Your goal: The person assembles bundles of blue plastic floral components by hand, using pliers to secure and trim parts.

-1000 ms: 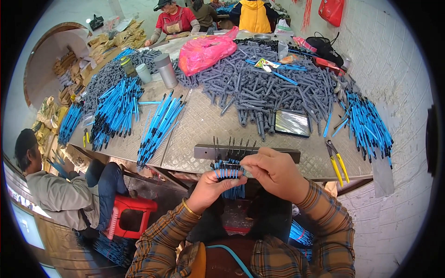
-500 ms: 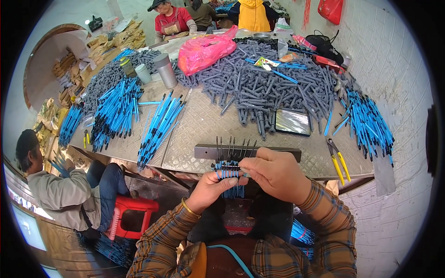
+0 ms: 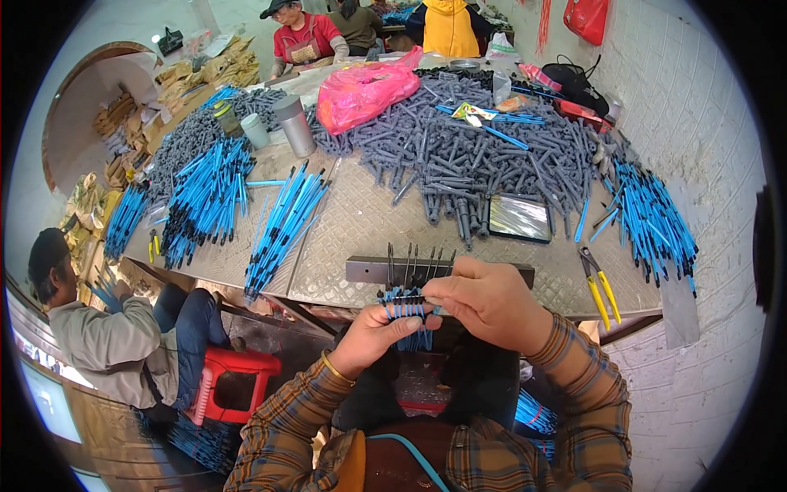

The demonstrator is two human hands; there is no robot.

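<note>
My left hand (image 3: 373,338) is closed around a bundle of thin blue sticks with black tips (image 3: 416,341), just below the near table edge. The sticks pass between and below its fingers. Close against it, my right hand (image 3: 490,305) is pinched with thumb and forefinger at the bundle's right side; what lies in the pinch is hidden. Right behind both hands, a dark metal bar (image 3: 367,270) lies along the table edge, with several thin dark rods (image 3: 416,261) standing up in front of it.
A big heap of grey plastic plugs (image 3: 484,156) covers the table's back. Blue stick piles lie left (image 3: 283,230) and right (image 3: 652,213). Yellow-handled pliers (image 3: 602,291) lie at right, near a clear-lidded box (image 3: 519,218). A co-worker (image 3: 106,328) sits at left beside a red stool (image 3: 234,381).
My hands stay together at the bundle, the right one shifting only slightly. The view has tilted a little; nothing is put down or picked up.
</note>
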